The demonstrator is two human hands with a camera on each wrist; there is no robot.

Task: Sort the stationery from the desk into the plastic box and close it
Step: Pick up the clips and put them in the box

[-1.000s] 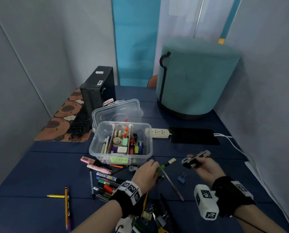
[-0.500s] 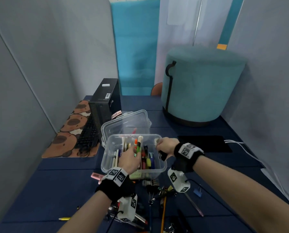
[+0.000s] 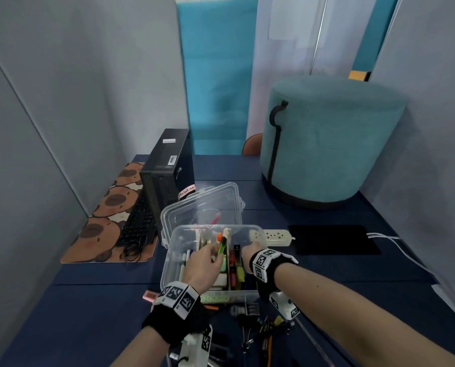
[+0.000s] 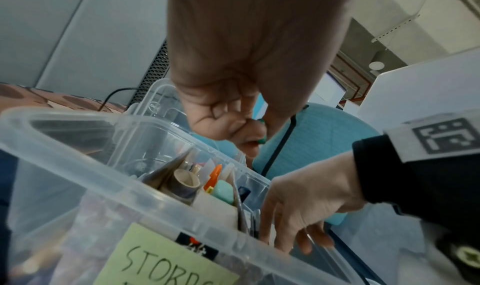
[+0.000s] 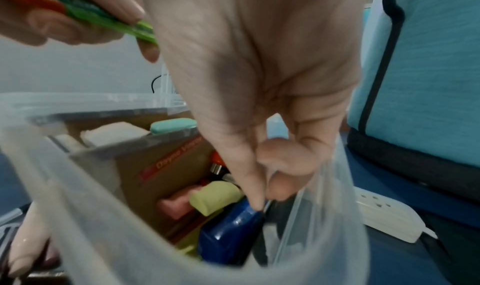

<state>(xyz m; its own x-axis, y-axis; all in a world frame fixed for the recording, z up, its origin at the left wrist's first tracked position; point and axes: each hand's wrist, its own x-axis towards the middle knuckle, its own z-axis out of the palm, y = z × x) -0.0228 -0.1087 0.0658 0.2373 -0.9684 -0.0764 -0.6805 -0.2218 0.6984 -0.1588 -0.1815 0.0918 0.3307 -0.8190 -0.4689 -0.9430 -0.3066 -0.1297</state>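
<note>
Blue desk (image 3: 94, 308): one plastic box (image 3: 172, 263), lid off; left hand (image 3: 203, 268) pinching green marker (image 3: 222, 246), right hand (image 3: 248, 254) fingers unclear

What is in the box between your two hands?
A brown cardboard divider stands between the left hand, which holds a green marker, and the right hand. The head and right wrist views show it.

Dark blue desk (image 3: 313, 284) under plastic box (image 3: 171, 263), power strip (image 3: 276, 236), teal stool (image 3: 332, 144), computer tower (image 3: 168, 165).
</note>
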